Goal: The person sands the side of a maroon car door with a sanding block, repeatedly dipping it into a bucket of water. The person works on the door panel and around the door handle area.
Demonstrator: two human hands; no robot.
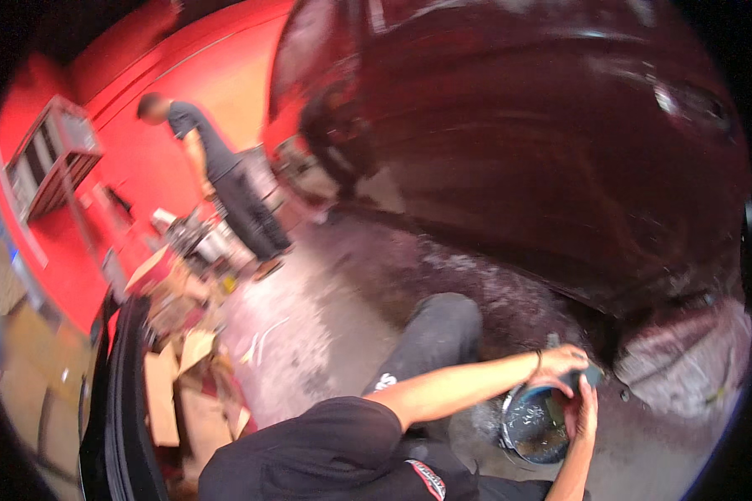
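Both my hands are over a round dark bucket on the floor, which has murky liquid with pale flecks in it. My left hand, with a thin band at its wrist, reaches across the bucket's far rim. Its fingers close on a small dark grey-green piece, flat like a pad or a folded sheet; its exact kind is too blurred to tell. My right hand comes up along the bucket's right side, and its fingertips hold the same piece from below. Part of the piece is hidden by my fingers.
A dark maroon car body rises close in front, with a plastic-covered wheel at right. Another person stands at the far left. Cardboard boxes are piled at left beside a black upright edge.
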